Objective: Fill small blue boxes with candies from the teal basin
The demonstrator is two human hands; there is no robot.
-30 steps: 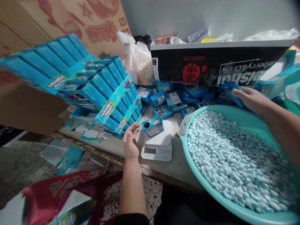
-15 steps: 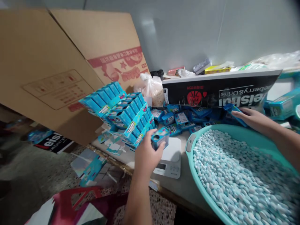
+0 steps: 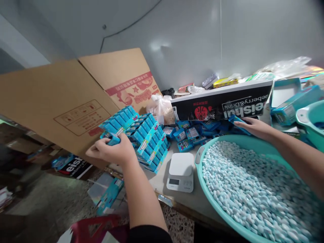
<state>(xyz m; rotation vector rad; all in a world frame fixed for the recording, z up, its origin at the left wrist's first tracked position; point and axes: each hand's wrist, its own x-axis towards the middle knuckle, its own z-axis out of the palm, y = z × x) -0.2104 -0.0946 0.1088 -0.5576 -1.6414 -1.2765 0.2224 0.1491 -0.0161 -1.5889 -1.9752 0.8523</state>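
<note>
My left hand is closed around a small blue candy box, held against the left side of a stack of blue display trays filled with the same boxes. My right hand lies over loose blue boxes behind the teal basin, its fingers on another small blue box. The basin holds a heap of pale blue and white tablets. A white digital scale sits bare between the stack and the basin.
A large brown cardboard box leans behind the stack at left. A black printed carton stands behind the loose boxes. Plastic bags and clutter line the wall. A second teal basin is at far right. Boxes and scraps lie on the floor at left.
My left hand lifted the small blue box off the scale and carried it left to the stacked trays. The scale is bare now. My right hand stayed on the boxes behind the basin.
</note>
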